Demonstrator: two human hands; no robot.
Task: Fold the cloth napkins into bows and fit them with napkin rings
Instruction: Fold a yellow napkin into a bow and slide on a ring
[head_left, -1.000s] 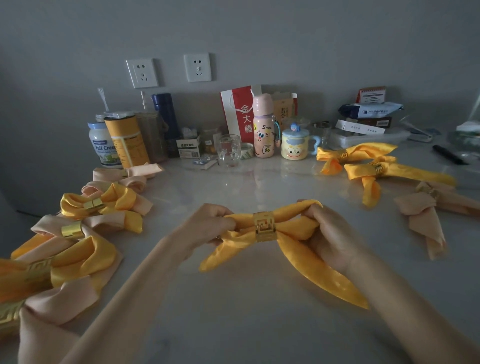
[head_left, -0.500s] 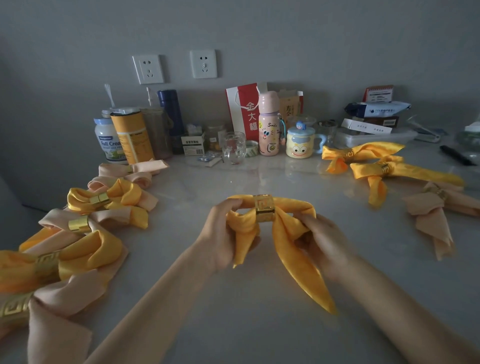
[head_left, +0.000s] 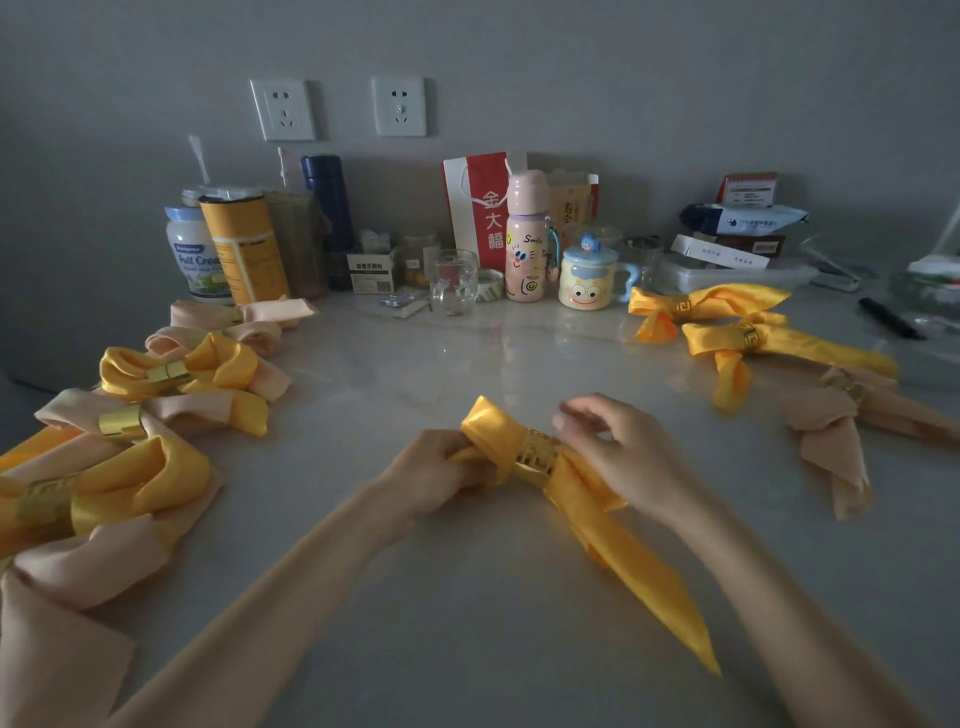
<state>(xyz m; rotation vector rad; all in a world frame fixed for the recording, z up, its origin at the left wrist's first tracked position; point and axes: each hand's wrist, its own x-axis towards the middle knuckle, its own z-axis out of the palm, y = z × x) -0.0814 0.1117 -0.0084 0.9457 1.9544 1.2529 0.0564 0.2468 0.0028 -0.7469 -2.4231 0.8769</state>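
The pale, glossy table (head_left: 467, 649) carries a yellow satin napkin (head_left: 623, 561), its long pointed tail trailing toward the near edge. The left grip (head_left: 436, 473) is closed around the bunched loop end. The right grip (head_left: 628, 457) curls beside the gold openwork napkin ring (head_left: 540, 457) between them; whether it pinches anything, I cannot tell.

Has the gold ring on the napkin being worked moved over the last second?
No, barely: the gold ring on the yellow napkin still lies in front of the pink bottle; it has only turned slantwise.
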